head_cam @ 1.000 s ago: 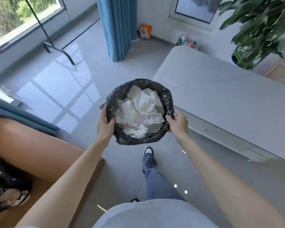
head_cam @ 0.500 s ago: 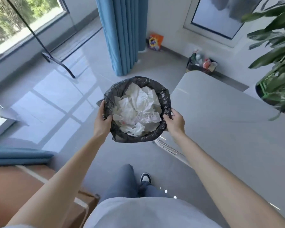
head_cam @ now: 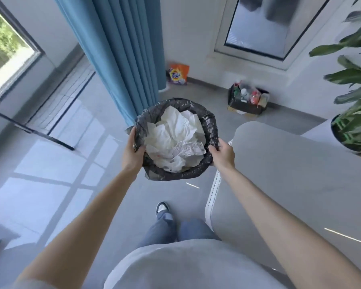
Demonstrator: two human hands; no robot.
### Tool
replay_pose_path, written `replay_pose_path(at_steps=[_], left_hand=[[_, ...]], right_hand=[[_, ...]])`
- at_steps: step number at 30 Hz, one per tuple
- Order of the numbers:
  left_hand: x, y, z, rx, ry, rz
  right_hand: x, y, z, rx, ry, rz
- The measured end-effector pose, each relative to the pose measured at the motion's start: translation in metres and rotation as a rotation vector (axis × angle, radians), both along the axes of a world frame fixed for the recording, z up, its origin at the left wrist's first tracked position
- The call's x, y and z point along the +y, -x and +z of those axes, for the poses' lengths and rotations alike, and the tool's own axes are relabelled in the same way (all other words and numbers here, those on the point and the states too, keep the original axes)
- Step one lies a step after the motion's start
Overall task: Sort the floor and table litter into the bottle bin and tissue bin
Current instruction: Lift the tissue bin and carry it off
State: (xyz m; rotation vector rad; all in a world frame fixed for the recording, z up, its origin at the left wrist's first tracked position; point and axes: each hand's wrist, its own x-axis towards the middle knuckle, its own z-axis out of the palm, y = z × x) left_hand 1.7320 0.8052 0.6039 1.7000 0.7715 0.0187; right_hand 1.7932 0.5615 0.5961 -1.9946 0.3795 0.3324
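I carry the tissue bin [head_cam: 212, 126], a round bin lined with a black bag, above the floor in front of me. Crumpled white tissues and paper [head_cam: 175, 140] fill it. My left hand [head_cam: 132, 151] grips its left rim and my right hand [head_cam: 222, 152] grips its right rim. The bottle bin [head_cam: 245, 107], a black-lined box holding several bottles, stands on the floor by the far wall, ahead and to the right.
A grey table [head_cam: 290, 174] runs along my right side. A blue curtain [head_cam: 121, 53] hangs just beyond the bin, with an orange detergent bag [head_cam: 178, 74] on the floor behind it. A potted plant [head_cam: 354, 97] stands at far right. A black rack foot [head_cam: 31, 130] crosses the left floor.
I have walked forward with the bin held in both hands. The cardboard box at left has left the view, and the bottle bin and wall are nearer.
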Motion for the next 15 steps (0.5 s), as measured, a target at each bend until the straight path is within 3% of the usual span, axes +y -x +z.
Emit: replay_pose_path(at_steps=[9, 15], left_hand=[[0.029, -0.193, -0.009, 0.022, -0.02, -0.212], [0.024, -0.35, -0.038, 0.062, -0.052, -0.235]], right_hand=[[0.021, -0.153, 0.0, 0.011, 0.024, -0.145], [0.017, -0.304, -0.043, 0.087, -0.01, -0.221]])
